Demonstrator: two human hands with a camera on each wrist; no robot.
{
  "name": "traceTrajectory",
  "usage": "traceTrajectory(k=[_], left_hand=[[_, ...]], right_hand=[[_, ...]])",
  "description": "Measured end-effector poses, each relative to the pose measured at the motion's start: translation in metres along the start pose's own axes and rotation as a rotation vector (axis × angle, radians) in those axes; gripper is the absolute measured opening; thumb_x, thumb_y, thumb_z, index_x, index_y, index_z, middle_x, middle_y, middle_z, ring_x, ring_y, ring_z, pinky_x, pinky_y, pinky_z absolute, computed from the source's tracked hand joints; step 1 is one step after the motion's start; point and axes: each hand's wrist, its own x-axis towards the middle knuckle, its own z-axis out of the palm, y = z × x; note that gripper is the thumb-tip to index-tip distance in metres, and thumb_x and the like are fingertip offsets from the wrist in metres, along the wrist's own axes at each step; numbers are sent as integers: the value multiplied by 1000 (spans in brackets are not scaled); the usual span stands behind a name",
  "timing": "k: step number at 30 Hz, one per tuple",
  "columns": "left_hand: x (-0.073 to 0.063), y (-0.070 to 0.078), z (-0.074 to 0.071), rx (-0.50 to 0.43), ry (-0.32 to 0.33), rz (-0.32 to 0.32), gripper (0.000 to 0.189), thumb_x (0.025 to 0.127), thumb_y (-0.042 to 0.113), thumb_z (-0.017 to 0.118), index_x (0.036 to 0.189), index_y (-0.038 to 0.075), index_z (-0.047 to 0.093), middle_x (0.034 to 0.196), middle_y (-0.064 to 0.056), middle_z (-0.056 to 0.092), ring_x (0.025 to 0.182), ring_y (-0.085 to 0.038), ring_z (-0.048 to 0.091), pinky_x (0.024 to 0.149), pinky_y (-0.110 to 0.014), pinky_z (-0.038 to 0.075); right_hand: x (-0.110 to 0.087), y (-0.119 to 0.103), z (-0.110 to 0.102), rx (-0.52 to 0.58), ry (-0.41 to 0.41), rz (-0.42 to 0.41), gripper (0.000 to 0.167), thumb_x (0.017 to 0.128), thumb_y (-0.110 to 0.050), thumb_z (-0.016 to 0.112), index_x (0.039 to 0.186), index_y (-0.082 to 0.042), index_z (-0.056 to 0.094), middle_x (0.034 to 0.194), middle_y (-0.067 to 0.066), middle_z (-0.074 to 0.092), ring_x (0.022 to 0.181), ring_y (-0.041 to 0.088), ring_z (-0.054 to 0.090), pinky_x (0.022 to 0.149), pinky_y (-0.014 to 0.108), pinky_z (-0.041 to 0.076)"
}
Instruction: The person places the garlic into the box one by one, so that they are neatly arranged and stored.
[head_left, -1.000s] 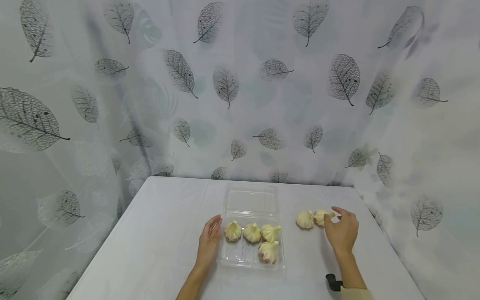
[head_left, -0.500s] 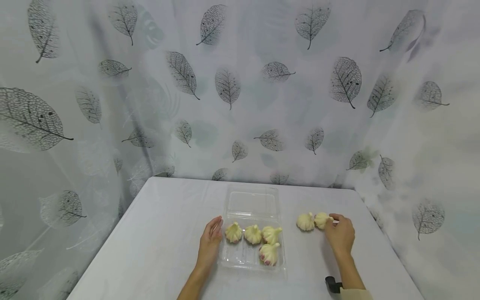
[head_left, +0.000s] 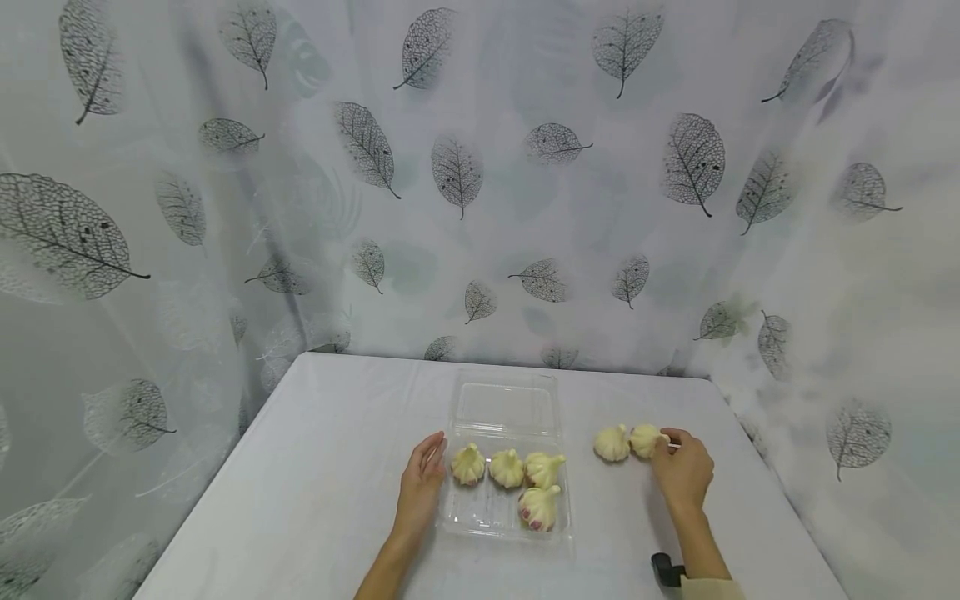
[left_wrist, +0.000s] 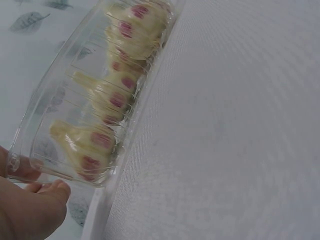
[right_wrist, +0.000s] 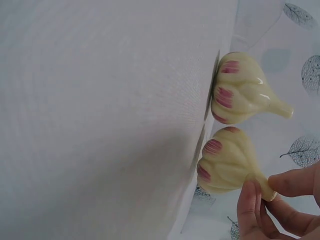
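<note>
Holding one garlic bulb (right_wrist: 227, 162) by its stem, at lower right of the right wrist view, with the right grip (right_wrist: 285, 205) narrow; in the head view, located right of centre. Tilted a little; impossible to tell whether touching the tabletop (head_left: 337, 467). Better, probably, to pinch firmly but not hard, and to raise straight up, because of the second bulb (right_wrist: 245, 92) just beside. With the left grip (head_left: 420, 479) relaxed, only steady the clear container (head_left: 465, 504), at lower centre of the head view, without pushing.
</note>
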Motion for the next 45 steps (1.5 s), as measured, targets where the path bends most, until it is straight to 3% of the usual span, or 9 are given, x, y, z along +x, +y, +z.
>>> traceTrajectory(k=[6, 20, 25, 33, 37, 39, 45], left_hand=[[0, -1, 0, 11, 0, 8, 53, 105, -7, 43, 156, 2, 37, 166, -18, 34, 155, -32, 31, 123, -31, 32], [-1, -1, 0, 19, 10, 30, 52, 104, -9, 44, 155, 0, 39, 165, -20, 36, 154, -36, 33, 122, -32, 34], [-1, -2, 1, 13, 14, 16, 53, 103, -10, 43, 155, 1, 39, 165, -19, 35, 154, -35, 32, 122, -30, 34], [0, -2, 1, 14, 6, 15, 53, 104, -8, 43, 156, 2, 38, 166, -19, 34, 155, -33, 31, 123, -31, 32], [0, -2, 1, 13, 9, 14, 53, 104, -9, 43, 155, 1, 38, 166, -18, 34, 155, -33, 31, 123, -31, 32], [0, -2, 1, 15, 9, 14, 53, 104, -9, 43, 156, 1, 38, 166, -18, 34, 155, -33, 31, 123, -31, 32], [1, -1, 1, 19, 14, 13, 52, 105, -8, 43, 155, 1, 38, 166, -18, 35, 155, -33, 32, 123, -30, 32]], right_hand=[[-1, -1, -1, 24, 22, 3, 24, 96, -6, 61, 111, 6, 74, 101, 27, 73, 88, 41, 72, 75, 57, 52], [-5, -15, -11, 46, 98, -20, 23, 96, -9, 62, 109, 2, 77, 95, 23, 75, 85, 39, 72, 72, 54, 51], [-9, -27, -19, 53, 135, -60, 21, 95, -7, 64, 109, 1, 78, 96, 22, 74, 83, 37, 71, 69, 44, 50], [-12, -45, -31, 86, 184, -144, 17, 93, -5, 69, 106, 0, 79, 95, 21, 73, 81, 36, 72, 64, 8, 39], [-14, -50, -34, 90, 171, -145, 16, 93, -5, 71, 106, 0, 79, 96, 21, 73, 80, 34, 72, 63, 2, 37], [-15, -53, -36, 91, 164, -140, 16, 93, -5, 72, 106, -1, 80, 96, 19, 74, 78, 23, 71, 63, 1, 37], [-22, -63, -37, 108, 130, -129, 16, 95, -6, 72, 108, -2, 79, 97, 18, 74, 81, 21, 70, 63, 0, 38]])
